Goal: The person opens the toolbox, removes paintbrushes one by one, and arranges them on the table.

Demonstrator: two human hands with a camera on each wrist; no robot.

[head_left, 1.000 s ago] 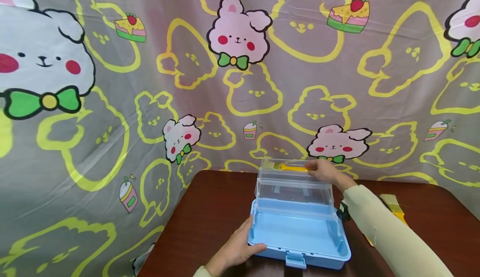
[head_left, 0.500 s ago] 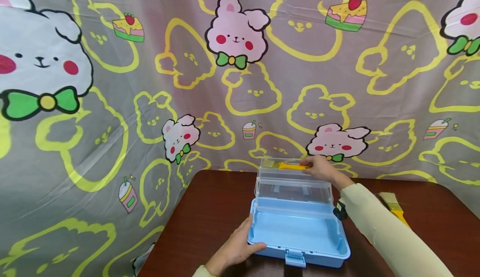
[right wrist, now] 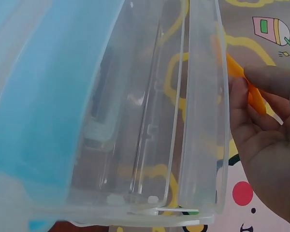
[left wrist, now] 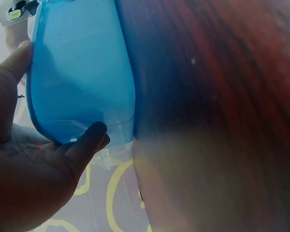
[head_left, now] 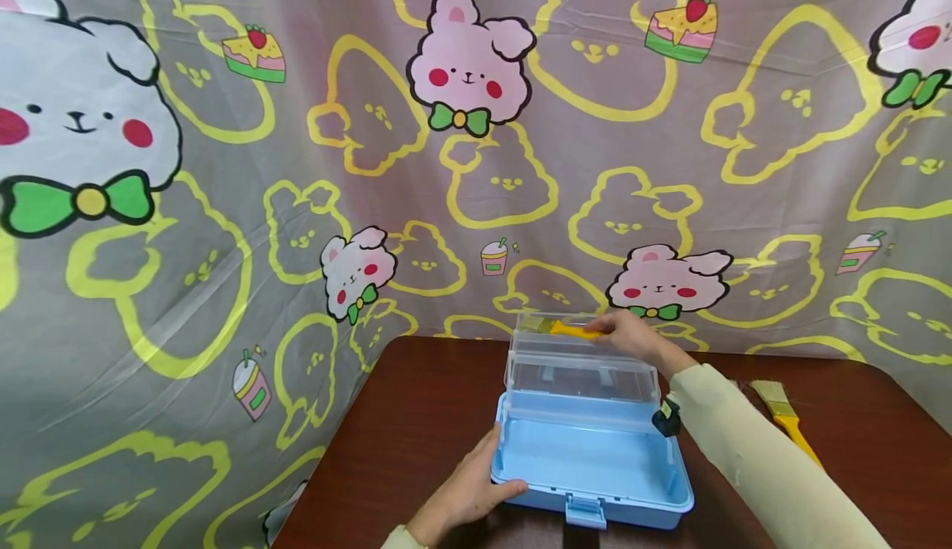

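A light-blue plastic storage box (head_left: 632,513) stands with its clear stacked trays (head_left: 573,360) raised at the back. My left hand (head_left: 470,487) grips its left front corner, thumb over the rim; the left wrist view shows the same hand (left wrist: 43,159) around the blue wall. In my right hand (head_left: 630,339) is the yellow handle of a flat paintbrush (head_left: 571,329), pinched between thumb and fingers. The bristles point left, behind the clear wall of the topmost tray. From the right wrist, the orange-yellow handle (right wrist: 233,68) shows beyond that wall, in the fingers.
On the dark red-brown table (head_left: 387,425), another yellow-handled paintbrush (head_left: 781,408) lies to the right, partly behind the right sleeve (head_left: 751,441). A small black wrist device (head_left: 667,418) hangs at that sleeve. A patterned curtain (head_left: 521,177) rises behind the table.
My right hand has shifted slightly left with the paintbrush, and the brush sits lower in the upper tray. My left hand stays at the box corner.
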